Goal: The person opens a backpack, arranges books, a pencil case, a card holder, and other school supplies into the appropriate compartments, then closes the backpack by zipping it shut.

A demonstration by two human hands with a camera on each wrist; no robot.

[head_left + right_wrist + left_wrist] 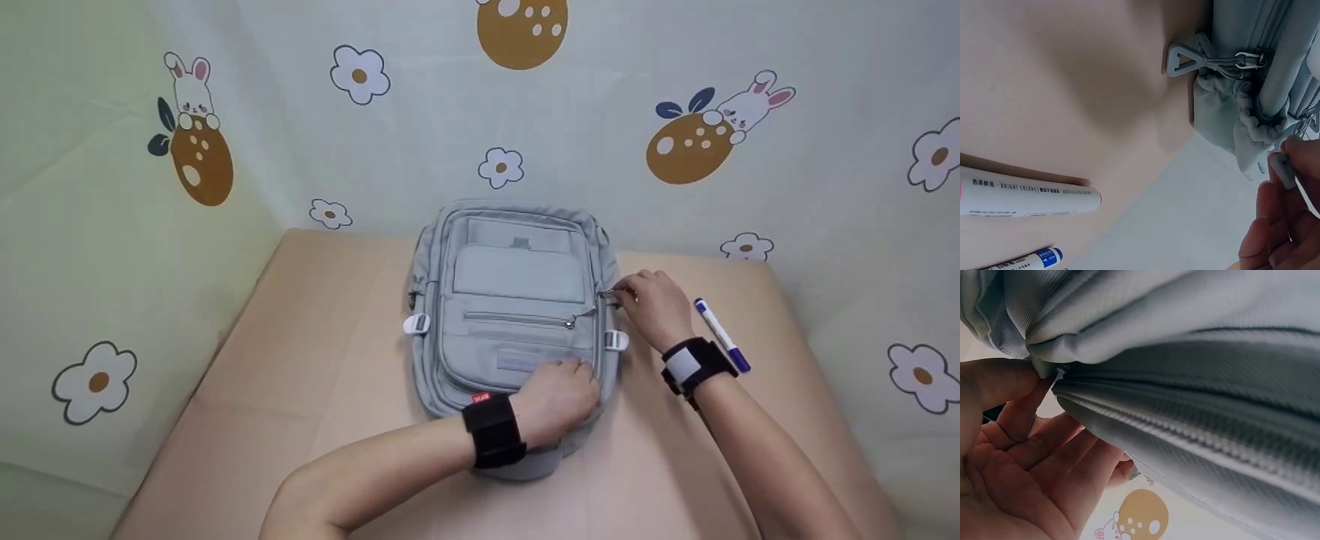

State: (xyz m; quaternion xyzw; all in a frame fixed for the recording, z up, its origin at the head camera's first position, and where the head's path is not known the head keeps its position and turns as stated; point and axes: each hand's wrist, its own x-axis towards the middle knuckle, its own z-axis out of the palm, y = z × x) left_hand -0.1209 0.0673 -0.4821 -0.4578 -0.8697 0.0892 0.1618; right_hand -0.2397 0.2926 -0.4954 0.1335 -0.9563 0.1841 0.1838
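Note:
A grey backpack (517, 274) lies on the table, front side up. My right hand (656, 307) is at its right side, pinching a zipper pull (1283, 169) between thumb and fingers. Over the bag's lower right part is my left hand (559, 397). In the left wrist view, the left thumb and index finger (1027, 419) pinch the fabric at the end of a zipper (1185, 419), with the other fingers stretched out under the bag's edge. Grey cloth folds stand above that zipper track.
Two white markers lie right of the bag: a thicker one (1027, 194) and a blue-ended one (1027, 260). White strap buckles (417, 324) sit on both bag sides. A patterned curtain (420, 150) hangs behind the beige table (322, 315).

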